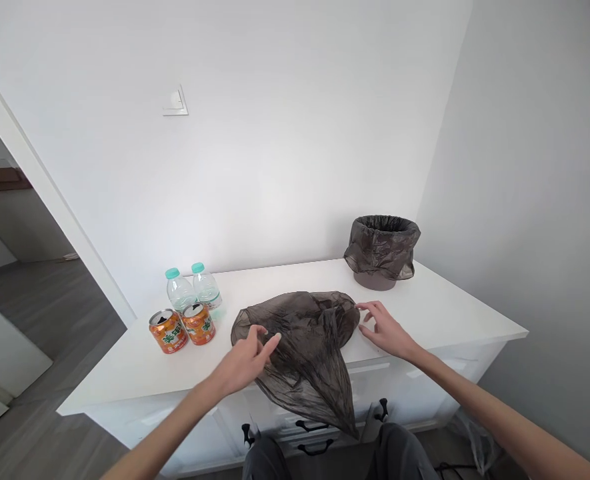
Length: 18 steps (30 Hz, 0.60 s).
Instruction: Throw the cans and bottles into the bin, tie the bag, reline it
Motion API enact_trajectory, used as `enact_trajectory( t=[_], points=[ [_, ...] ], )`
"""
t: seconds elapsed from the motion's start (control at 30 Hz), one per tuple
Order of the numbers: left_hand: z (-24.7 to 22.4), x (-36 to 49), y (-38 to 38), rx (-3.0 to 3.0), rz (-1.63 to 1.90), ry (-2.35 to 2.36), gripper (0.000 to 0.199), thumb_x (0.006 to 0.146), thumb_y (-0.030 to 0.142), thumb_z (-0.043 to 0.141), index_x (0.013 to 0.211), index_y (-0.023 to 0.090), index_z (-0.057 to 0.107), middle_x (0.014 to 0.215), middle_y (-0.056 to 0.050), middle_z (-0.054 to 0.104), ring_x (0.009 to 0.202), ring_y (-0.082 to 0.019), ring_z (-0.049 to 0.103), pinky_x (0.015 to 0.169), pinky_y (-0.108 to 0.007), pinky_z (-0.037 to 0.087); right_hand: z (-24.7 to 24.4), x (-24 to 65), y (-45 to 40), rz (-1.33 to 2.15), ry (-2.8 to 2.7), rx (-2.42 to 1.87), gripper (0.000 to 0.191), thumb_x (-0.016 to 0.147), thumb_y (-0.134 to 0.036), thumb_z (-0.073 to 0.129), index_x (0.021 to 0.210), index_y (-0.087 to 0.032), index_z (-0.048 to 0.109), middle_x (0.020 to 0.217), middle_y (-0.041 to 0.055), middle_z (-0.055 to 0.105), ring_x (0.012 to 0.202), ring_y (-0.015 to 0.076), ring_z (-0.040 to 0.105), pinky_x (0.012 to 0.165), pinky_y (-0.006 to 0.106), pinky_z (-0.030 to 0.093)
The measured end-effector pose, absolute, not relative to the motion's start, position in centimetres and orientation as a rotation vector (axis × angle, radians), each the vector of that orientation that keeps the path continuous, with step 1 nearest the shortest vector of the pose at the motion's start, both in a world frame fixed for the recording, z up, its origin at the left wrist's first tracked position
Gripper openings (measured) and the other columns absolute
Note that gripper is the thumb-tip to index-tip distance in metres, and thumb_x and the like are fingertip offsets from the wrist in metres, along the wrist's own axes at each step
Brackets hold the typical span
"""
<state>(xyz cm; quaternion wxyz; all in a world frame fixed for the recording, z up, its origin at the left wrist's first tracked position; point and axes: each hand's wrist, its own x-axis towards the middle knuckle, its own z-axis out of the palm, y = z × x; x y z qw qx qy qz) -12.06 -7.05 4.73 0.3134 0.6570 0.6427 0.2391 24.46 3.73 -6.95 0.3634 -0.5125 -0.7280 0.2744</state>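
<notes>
A crumpled dark translucent plastic bag (305, 340) lies on the white cabinet top (475, 313), and its lower part hangs over the front edge. Over the bag's left part is my left hand (245, 360), fingers apart and holding nothing. My right hand (385, 330) is at the bag's right edge, thumb and fingers apart, with the fingertips close to the plastic; whether they touch it I cannot tell. At the back right stands a bin (375, 280) lined with a similar dark bag (382, 250), folded over its rim.
Two orange cans (169, 332) stand at the left, in front of two clear bottles (207, 287) with teal caps. Behind is a white wall with a switch (176, 101). Drawers with black handles (315, 448) are below, above my knees.
</notes>
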Motion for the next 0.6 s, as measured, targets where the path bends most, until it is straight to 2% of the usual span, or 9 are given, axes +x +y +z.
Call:
enact_trajectory(
  t=[0.1, 0.17, 0.23, 0.3, 0.37, 0.47, 0.6],
  points=[
    [2.9, -9.4, -5.6, 1.362, 0.856, 1.649, 0.093, 0.081, 0.073, 0.066, 0.146, 0.016, 0.032, 0.081, -0.005, 0.075, 0.080, -0.028, 0.072, 0.079, -0.037, 0.051, -6.9, 22.9, 4.1, 0.846, -1.620, -1.492, 0.074, 0.079, -0.041, 0.069, 0.148, -0.028, 0.045, 0.146, 0.0145, 0.047, 0.121, 0.0288, 0.061, 0.097, 0.042, 0.050],
    [2.5, -8.0, -4.3, 1.254, 0.936, 1.622, 0.099, 0.083, 0.068, 0.068, 0.151, 0.017, 0.018, 0.098, -0.010, 0.075, 0.093, -0.026, 0.073, 0.081, -0.035, 0.053, -6.7, 22.1, 4.4, 1.018, -1.429, -1.552, 0.084, 0.080, -0.042, 0.069, 0.153, -0.023, 0.034, 0.137, 0.0162, 0.056, 0.118, 0.0286, 0.063, 0.102, 0.044, 0.048],
    [2.5, -6.6, -3.1, 1.182, 0.988, 1.595, 0.096, 0.086, 0.061, 0.069, 0.152, 0.021, 0.013, 0.113, -0.014, 0.072, 0.100, -0.024, 0.072, 0.078, -0.032, 0.055, -6.4, 21.5, 4.6, 1.135, -1.339, -1.542, 0.085, 0.082, -0.044, 0.067, 0.154, -0.021, 0.027, 0.121, 0.0140, 0.067, 0.108, 0.0272, 0.067, 0.097, 0.043, 0.051],
    [2.7, -5.4, -2.2, 1.124, 1.051, 1.562, 0.093, 0.085, 0.051, 0.074, 0.151, 0.023, 0.014, 0.113, -0.013, 0.071, 0.096, -0.022, 0.072, 0.073, -0.030, 0.056, -5.8, 21.1, 4.7, 1.199, -1.305, -1.494, 0.081, 0.082, -0.044, 0.066, 0.150, -0.020, 0.030, 0.108, 0.0104, 0.072, 0.100, 0.0252, 0.069, 0.089, 0.040, 0.054],
    [3.3, -4.6, -1.5, 1.101, 1.116, 1.526, 0.091, 0.082, 0.041, 0.077, 0.151, 0.024, 0.021, 0.101, -0.008, 0.070, 0.084, -0.020, 0.071, 0.066, -0.029, 0.055, -5.0, 20.8, 4.4, 1.234, -1.278, -1.433, 0.074, 0.080, -0.043, 0.069, 0.143, -0.021, 0.038, 0.102, 0.0082, 0.073, 0.097, 0.0233, 0.069, 0.085, 0.036, 0.055],
    [5.3, -4.6, -1.0, 1.114, 1.225, 1.468, 0.075, 0.080, 0.032, 0.075, 0.146, 0.025, 0.041, 0.086, -0.001, 0.064, 0.071, -0.016, 0.067, 0.061, -0.026, 0.052, -3.2, 21.3, 3.5, 1.213, -1.272, -1.326, 0.064, 0.077, -0.041, 0.071, 0.134, -0.023, 0.047, 0.100, 0.0046, 0.070, 0.094, 0.0204, 0.068, 0.086, 0.033, 0.054],
    [8.8, -6.7, -1.5, 1.166, 1.366, 1.441, 0.069, 0.078, 0.031, 0.070, 0.144, 0.028, 0.051, 0.093, -0.001, 0.065, 0.072, -0.014, 0.065, 0.063, -0.024, 0.051, -0.2, 23.5, 1.5, 1.014, -1.338, -1.249, 0.057, 0.078, -0.040, 0.069, 0.130, -0.024, 0.052, 0.097, 0.0022, 0.064, 0.072, 0.0159, 0.062, 0.071, 0.032, 0.053]
  ],
)
